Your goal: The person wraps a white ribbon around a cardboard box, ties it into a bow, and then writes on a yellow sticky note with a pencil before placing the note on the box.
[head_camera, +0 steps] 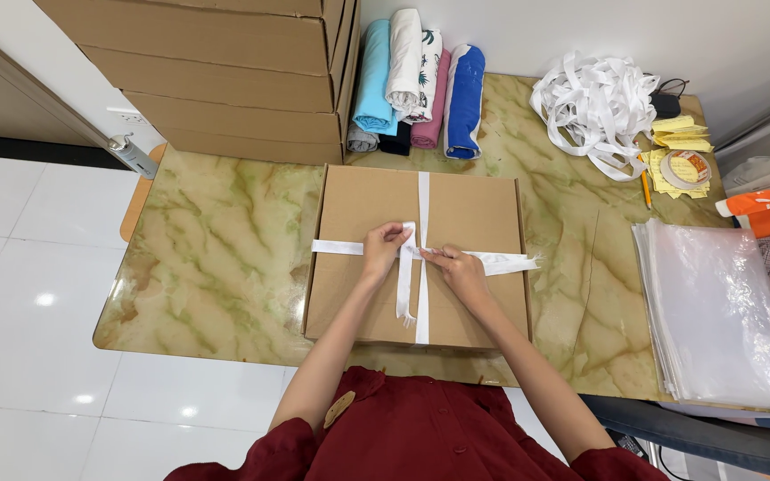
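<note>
Both hands pinch the white ribbon mid-box, left hand and right hand pulling it taut so the crossing stays snug on the flat cardboard box.

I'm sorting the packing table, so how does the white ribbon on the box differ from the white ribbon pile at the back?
The ribbon on the box is pulled flat, crossing the cardboard box, with both hands pinching it. The ribbon pile is loose, tangled and untouched on the marble table. Both are white.
</note>
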